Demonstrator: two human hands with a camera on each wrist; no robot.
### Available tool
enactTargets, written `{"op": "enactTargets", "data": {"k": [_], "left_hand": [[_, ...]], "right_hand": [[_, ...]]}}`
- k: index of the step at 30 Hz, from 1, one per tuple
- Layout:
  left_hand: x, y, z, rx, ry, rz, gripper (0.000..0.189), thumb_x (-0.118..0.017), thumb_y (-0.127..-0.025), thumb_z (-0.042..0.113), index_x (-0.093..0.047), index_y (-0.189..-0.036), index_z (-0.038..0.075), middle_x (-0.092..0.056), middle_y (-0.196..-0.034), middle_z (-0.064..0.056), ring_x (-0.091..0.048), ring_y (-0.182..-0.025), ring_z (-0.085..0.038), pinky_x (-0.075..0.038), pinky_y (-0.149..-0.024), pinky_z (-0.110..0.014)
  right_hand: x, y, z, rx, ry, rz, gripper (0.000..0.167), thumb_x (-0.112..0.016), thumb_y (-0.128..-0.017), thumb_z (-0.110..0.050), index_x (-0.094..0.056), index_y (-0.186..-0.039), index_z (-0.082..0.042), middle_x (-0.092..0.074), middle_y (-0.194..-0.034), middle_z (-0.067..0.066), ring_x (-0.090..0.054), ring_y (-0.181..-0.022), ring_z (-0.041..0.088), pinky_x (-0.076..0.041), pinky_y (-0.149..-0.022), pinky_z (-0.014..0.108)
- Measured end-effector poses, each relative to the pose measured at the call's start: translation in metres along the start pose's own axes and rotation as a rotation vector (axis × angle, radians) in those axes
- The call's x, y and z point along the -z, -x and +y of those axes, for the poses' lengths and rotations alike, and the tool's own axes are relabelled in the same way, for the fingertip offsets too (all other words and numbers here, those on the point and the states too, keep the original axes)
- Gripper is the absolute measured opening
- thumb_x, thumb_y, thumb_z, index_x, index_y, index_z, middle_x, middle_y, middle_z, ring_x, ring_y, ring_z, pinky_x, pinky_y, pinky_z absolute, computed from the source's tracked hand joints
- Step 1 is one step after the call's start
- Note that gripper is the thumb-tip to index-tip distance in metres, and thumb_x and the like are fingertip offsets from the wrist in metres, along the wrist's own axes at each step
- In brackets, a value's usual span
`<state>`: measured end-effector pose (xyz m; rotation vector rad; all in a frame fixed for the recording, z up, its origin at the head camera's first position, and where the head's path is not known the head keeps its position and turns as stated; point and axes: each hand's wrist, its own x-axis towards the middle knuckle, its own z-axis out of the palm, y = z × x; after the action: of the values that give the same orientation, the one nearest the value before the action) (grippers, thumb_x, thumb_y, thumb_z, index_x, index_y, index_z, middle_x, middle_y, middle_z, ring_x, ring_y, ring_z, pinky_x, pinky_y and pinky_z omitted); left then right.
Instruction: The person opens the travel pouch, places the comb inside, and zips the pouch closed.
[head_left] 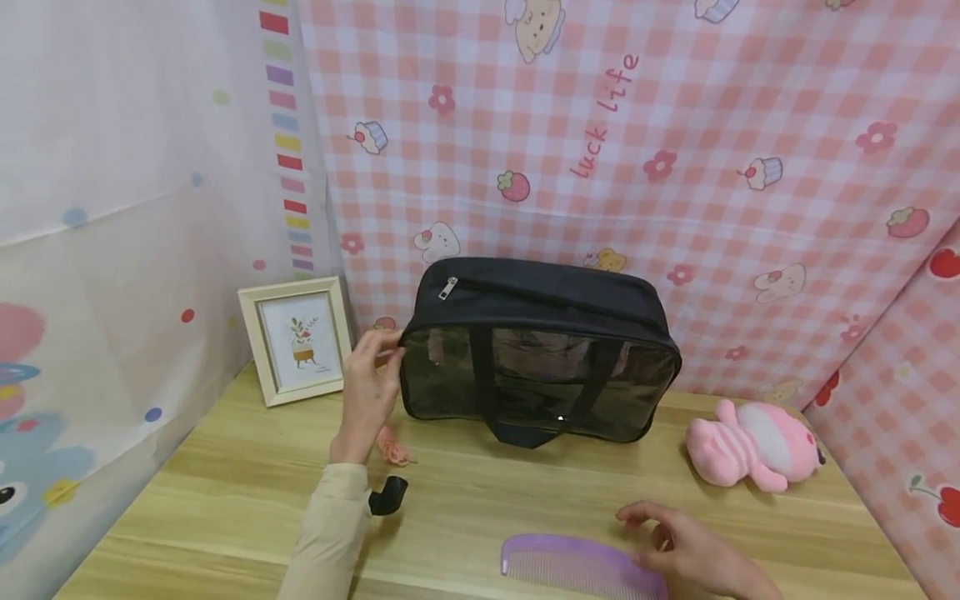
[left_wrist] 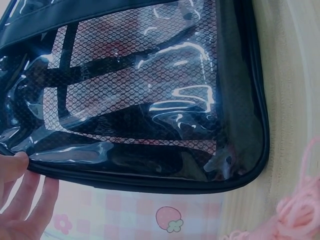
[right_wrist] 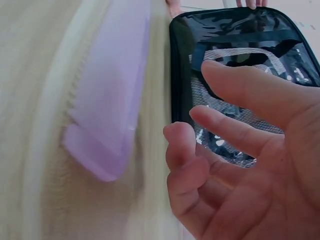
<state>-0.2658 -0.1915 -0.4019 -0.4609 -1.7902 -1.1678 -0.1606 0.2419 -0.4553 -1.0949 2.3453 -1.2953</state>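
A black zippered bag [head_left: 540, 287] with a clear front panel and dark strap handles stands upright at the back of the table. My left hand [head_left: 372, 375] pinches its left edge, the thumb in front and the fingers behind, as the left wrist view shows the bag's piping [left_wrist: 150, 186] beside them. At the front lies a purple comb [head_left: 581, 554], teeth toward me. Over its right end hovers my right hand [head_left: 693, 546], fingers loosely bent and holding nothing. In the right wrist view the comb [right_wrist: 112, 100] lies apart from the right hand [right_wrist: 250, 150].
A pink plush toy [head_left: 753, 446] lies at the right. Left of the bag stands a framed picture [head_left: 300, 342]. A black pipe-shaped piece [head_left: 387, 496] and a bundle of pink yarn [head_left: 392, 447] lie near my left forearm. Patterned cloth [head_left: 675, 108] hangs behind the table.
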Motion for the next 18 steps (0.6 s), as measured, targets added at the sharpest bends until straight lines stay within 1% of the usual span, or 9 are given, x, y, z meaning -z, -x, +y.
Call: {"op": "enactTargets", "data": {"k": [3, 4, 8, 9, 12, 14, 18], "left_hand": [[0.0001, -0.0003, 0.0007, 0.004, -0.005, -0.002, 0.018, -0.065, -0.084, -0.011, -0.067, -0.099, -0.002, -0.064, -0.095, -0.014, -0.064, -0.086, -0.026, -0.058, -0.071, -0.035], [-0.0002, -0.0002, 0.0009, 0.004, -0.008, -0.001, 0.019, -0.065, -0.083, -0.012, -0.067, -0.099, -0.002, -0.064, -0.095, -0.014, -0.064, -0.086, -0.026, -0.059, -0.07, -0.036], [-0.0024, 0.0004, 0.0018, 0.003, -0.018, 0.007, 0.021, -0.065, -0.08, -0.017, -0.066, -0.096, -0.005, -0.064, -0.094, -0.017, -0.063, -0.085, -0.03, -0.058, -0.067, -0.041], [-0.0031, 0.0006, 0.0016, 0.0, -0.018, 0.012, 0.021, -0.065, -0.079, -0.019, -0.066, -0.096, -0.006, -0.063, -0.093, -0.019, -0.063, -0.085, -0.033, -0.058, -0.066, -0.043], [-0.0045, 0.0007, 0.0009, -0.01, -0.016, 0.028, 0.023, -0.064, -0.076, -0.023, -0.065, -0.094, -0.009, -0.062, -0.091, -0.023, -0.062, -0.083, -0.036, -0.058, -0.064, -0.047], [-0.0044, 0.0007, 0.0007, -0.012, -0.018, 0.034, 0.023, -0.064, -0.076, -0.023, -0.065, -0.094, -0.009, -0.062, -0.09, -0.022, -0.063, -0.083, -0.036, -0.058, -0.064, -0.047], [-0.0021, 0.0008, 0.001, -0.004, -0.01, 0.025, 0.022, -0.065, -0.079, -0.018, -0.067, -0.096, -0.004, -0.064, -0.093, -0.017, -0.063, -0.085, -0.03, -0.059, -0.067, -0.041]], "right_hand": [[-0.0031, 0.0027, 0.0034, 0.023, -0.029, -0.013, 0.037, -0.064, -0.085, 0.004, -0.052, -0.12, 0.005, -0.059, -0.103, 0.015, -0.054, -0.08, 0.007, -0.05, -0.061, 0.023], [-0.0041, 0.0035, 0.0042, 0.013, -0.058, -0.024, 0.037, -0.064, -0.085, 0.004, -0.051, -0.12, 0.006, -0.058, -0.103, 0.015, -0.054, -0.079, 0.007, -0.05, -0.06, 0.024], [-0.0069, 0.0048, 0.0073, -0.055, -0.098, -0.065, 0.036, -0.065, -0.086, 0.001, -0.051, -0.119, 0.007, -0.059, -0.104, 0.01, -0.053, -0.077, 0.004, -0.049, -0.058, 0.023], [-0.0074, 0.0046, 0.0079, -0.074, -0.101, -0.073, 0.036, -0.065, -0.086, 0.0, -0.051, -0.118, 0.006, -0.059, -0.104, 0.009, -0.052, -0.076, 0.003, -0.049, -0.057, 0.023], [-0.0091, 0.0033, 0.0094, -0.097, -0.107, -0.091, 0.035, -0.067, -0.085, -0.002, -0.053, -0.116, 0.006, -0.059, -0.102, 0.006, -0.052, -0.074, 0.003, -0.049, -0.057, 0.024], [-0.0099, 0.0026, 0.0095, -0.095, -0.098, -0.099, 0.036, -0.069, -0.084, -0.003, -0.054, -0.116, 0.006, -0.06, -0.101, 0.004, -0.052, -0.077, 0.004, -0.049, -0.058, 0.024], [-0.01, 0.0018, 0.0095, -0.089, -0.077, -0.115, 0.036, -0.07, -0.084, -0.005, -0.055, -0.115, 0.006, -0.059, -0.103, 0.0, -0.05, -0.085, 0.004, -0.047, -0.062, 0.022]]}}
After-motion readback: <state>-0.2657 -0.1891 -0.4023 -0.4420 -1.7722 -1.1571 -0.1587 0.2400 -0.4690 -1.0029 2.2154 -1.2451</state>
